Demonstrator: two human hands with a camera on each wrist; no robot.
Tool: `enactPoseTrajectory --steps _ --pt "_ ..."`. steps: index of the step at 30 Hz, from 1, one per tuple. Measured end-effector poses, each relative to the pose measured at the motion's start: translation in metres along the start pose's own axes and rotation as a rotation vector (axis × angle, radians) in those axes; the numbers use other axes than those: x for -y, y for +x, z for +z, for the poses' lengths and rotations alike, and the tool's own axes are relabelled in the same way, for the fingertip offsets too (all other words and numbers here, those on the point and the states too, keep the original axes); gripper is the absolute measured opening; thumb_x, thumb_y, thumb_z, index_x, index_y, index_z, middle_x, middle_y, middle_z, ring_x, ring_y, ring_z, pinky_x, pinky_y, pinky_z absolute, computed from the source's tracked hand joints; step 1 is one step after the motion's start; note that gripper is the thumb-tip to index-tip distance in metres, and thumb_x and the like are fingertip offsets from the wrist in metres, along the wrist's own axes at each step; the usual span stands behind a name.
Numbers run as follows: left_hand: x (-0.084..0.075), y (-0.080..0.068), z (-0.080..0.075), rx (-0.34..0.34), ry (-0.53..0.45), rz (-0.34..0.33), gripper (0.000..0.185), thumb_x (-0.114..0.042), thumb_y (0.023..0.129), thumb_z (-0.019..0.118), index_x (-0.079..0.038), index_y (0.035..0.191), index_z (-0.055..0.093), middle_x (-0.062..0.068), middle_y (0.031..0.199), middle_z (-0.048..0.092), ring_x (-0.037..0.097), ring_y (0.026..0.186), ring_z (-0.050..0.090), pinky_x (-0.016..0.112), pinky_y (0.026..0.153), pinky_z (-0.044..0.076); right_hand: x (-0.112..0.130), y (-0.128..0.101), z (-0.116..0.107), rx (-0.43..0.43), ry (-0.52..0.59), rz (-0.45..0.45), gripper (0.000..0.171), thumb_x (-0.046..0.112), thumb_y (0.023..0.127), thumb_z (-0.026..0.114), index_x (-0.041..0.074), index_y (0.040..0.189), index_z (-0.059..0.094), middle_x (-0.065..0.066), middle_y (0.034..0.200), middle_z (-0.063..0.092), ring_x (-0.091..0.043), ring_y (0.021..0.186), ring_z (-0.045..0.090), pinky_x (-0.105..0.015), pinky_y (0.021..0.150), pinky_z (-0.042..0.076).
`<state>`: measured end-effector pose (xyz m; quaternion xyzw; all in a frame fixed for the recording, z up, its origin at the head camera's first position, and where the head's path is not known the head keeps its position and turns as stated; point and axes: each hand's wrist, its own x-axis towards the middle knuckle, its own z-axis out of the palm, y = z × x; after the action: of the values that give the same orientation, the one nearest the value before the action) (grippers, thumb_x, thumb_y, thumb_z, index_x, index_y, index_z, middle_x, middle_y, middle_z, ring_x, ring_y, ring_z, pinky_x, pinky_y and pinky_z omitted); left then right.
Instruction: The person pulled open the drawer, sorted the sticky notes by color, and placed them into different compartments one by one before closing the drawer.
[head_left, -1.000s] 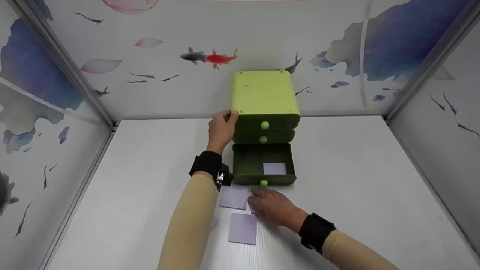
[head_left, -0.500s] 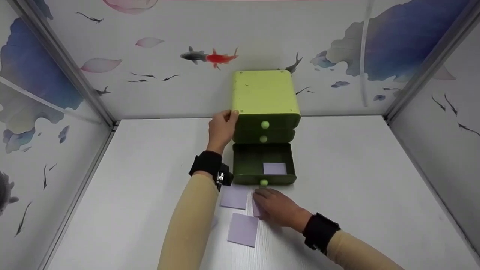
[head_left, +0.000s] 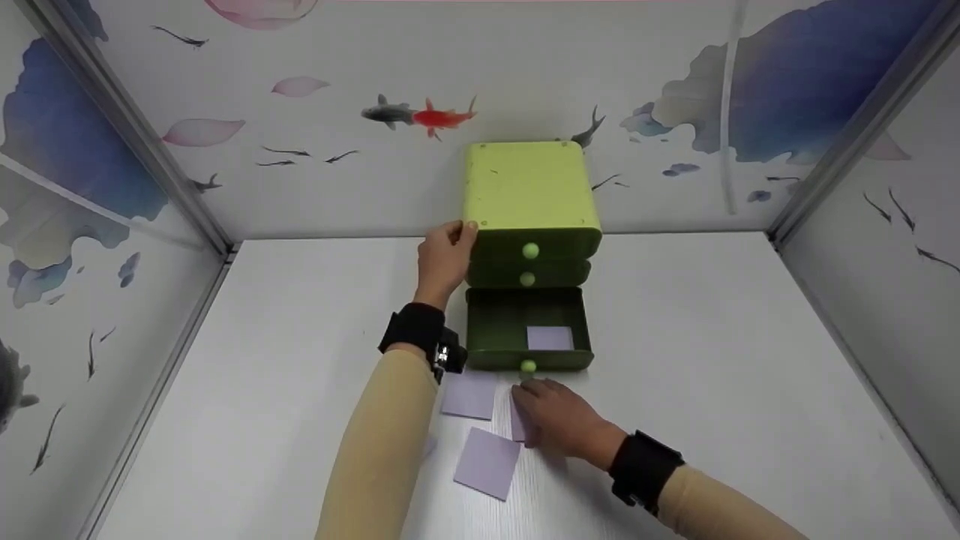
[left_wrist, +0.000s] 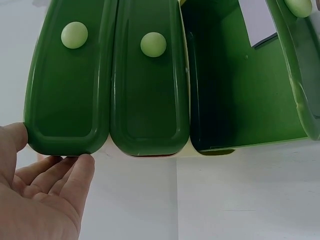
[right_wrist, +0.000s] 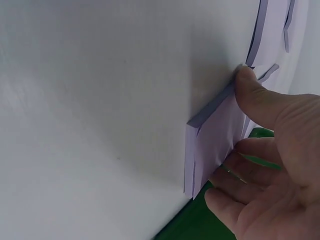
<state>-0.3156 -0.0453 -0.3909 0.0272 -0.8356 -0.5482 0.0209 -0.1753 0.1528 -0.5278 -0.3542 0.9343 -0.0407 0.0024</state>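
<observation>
Clearly steadied the green drawer unit [head_left: 531,217] at twelve o'clock, left hand [head_left: 444,259] flat against its side with fingers straight and together. Pinched a lilac note pad [right_wrist: 215,135] between right hand [head_left: 559,420] thumb and fingers at six o'clock of the open bottom drawer [head_left: 525,330]. Risked, probably, fanning or shedding loose sheets from so shallow an edge grip, or snagging the drawer's front lip.

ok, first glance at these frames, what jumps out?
The lime-green drawer unit at the back of the white table, its bottom drawer pulled out with a lilac note inside. The left hand rests against the unit's left side, fingers straight. In front of the drawer the right hand pinches a small lilac pad by its edges, with two more lilac pads on the table beside it.
</observation>
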Motion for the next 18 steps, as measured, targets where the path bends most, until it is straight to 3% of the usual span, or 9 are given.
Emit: enactPoseTrajectory --steps 6,11,15,18 --pt "-0.0004 0.0003 0.0004 -0.006 0.001 0.003 0.04 -0.039 0.102 0.049 -0.008 0.123 0.064 0.007 0.108 0.066 0.018 0.09 0.06 0.032 0.081 0.05 0.0001 -0.0005 -0.0012 0.034 0.076 0.078 0.079 0.033 0.061 0.093 0.005 0.125 0.056 -0.013 0.121 0.057 -0.028 0.104 0.06 -0.04 0.085 0.056" --pt "-0.0002 0.0006 0.0009 -0.022 0.006 0.023 0.034 -0.038 0.102 0.05 -0.008 0.106 0.066 0.005 0.09 0.061 0.017 0.077 0.056 0.029 0.069 0.045 -0.001 0.0009 -0.003 0.049 0.121 0.098 0.077 0.031 0.057 0.095 0.01 0.12 0.056 -0.012 0.12 0.058 -0.029 0.106 0.059 -0.042 0.09 0.054" --pt "0.0001 0.0011 0.0013 -0.026 0.005 0.028 0.035 -0.037 0.101 0.05 -0.008 0.112 0.067 0.005 0.094 0.064 0.017 0.08 0.058 0.029 0.073 0.047 -0.0024 0.0018 -0.0046 0.039 0.077 0.068 0.075 0.033 0.058 0.094 0.01 0.118 0.056 -0.009 0.113 0.063 -0.027 0.102 0.062 -0.042 0.093 0.052" --pt "0.0003 0.0009 0.0009 -0.025 0.009 0.038 0.037 -0.037 0.102 0.05 -0.009 0.119 0.066 0.007 0.103 0.067 0.018 0.086 0.06 0.032 0.08 0.048 -0.0044 0.0025 -0.0077 0.021 0.078 0.057 0.062 0.026 0.064 0.091 0.009 0.115 0.059 -0.007 0.103 0.067 -0.024 0.094 0.064 -0.039 0.086 0.055"
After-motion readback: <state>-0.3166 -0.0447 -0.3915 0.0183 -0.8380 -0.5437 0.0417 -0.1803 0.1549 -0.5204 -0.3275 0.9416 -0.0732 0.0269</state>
